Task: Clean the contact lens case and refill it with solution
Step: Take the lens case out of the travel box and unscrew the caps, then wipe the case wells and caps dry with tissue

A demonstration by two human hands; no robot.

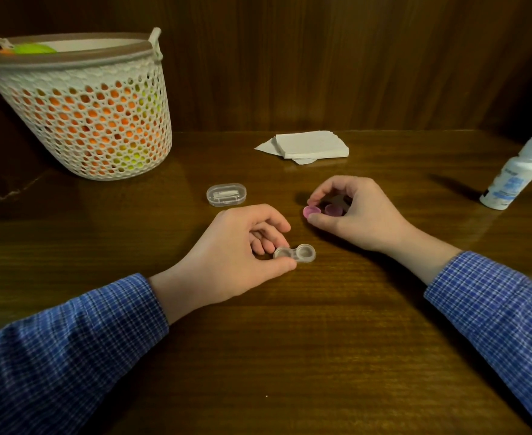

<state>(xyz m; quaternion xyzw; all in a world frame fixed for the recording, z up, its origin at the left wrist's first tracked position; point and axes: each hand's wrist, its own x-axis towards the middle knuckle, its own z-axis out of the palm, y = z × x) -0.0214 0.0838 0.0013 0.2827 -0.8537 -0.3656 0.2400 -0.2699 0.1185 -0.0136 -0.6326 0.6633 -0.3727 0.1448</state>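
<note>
far left on the tabletop [289, 356] sits the mesh basket [101, 120], out of my way. next comes the small clear box [226, 194], then the folded tissues [308, 146] further back. my left hand [227, 259] has its fingers curled, thumb and fingertips pinching the left well of the open lens case [295, 253], which rests on the wood. my right hand [355, 211] is curled too, holding the two pink caps [311, 211] just above the surface. the solution bottle [515, 174] stands capped at the far right, well apart. the risks, i think: a loose cap could slip from my fingers and roll off, the light case could tip if i let go carelessly, and reaching across could knock the bottle.
</note>
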